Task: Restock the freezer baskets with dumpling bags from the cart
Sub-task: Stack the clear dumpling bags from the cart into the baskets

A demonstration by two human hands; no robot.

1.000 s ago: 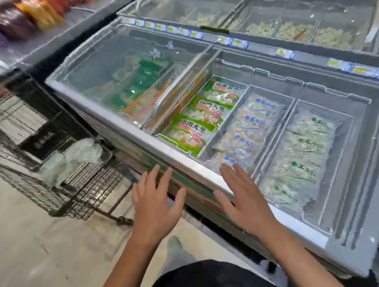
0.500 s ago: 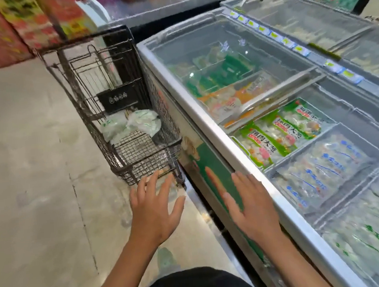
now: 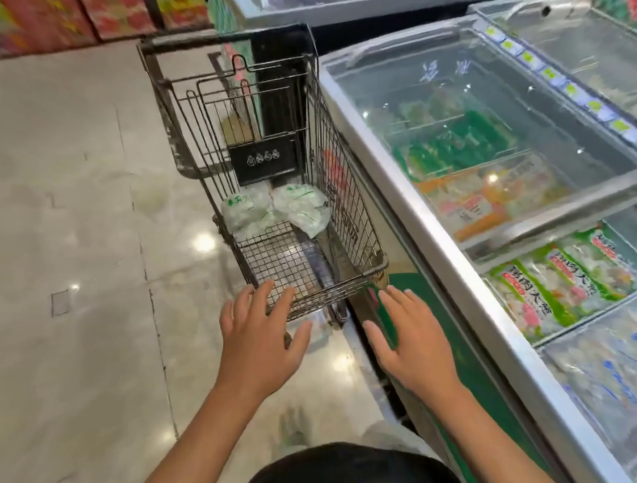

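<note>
Wire cart (image 3: 268,192) stands left of the freezer (image 3: 442,255); two dumpling bags (image 3: 277,210) lie at its far end. Left hand (image 3: 260,343) and right hand (image 3: 414,344) hover near, fingers spread, holding nothing. Bags likely soft, frosty-slick, lumpy; pinch the bag's edge or cup underneath.

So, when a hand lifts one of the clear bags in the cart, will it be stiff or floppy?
Probably floppy: the bags slump unevenly on the cart floor. The film looks thin and glossy, so perhaps slippery. The lumpy contents may shift when lifted.
</note>
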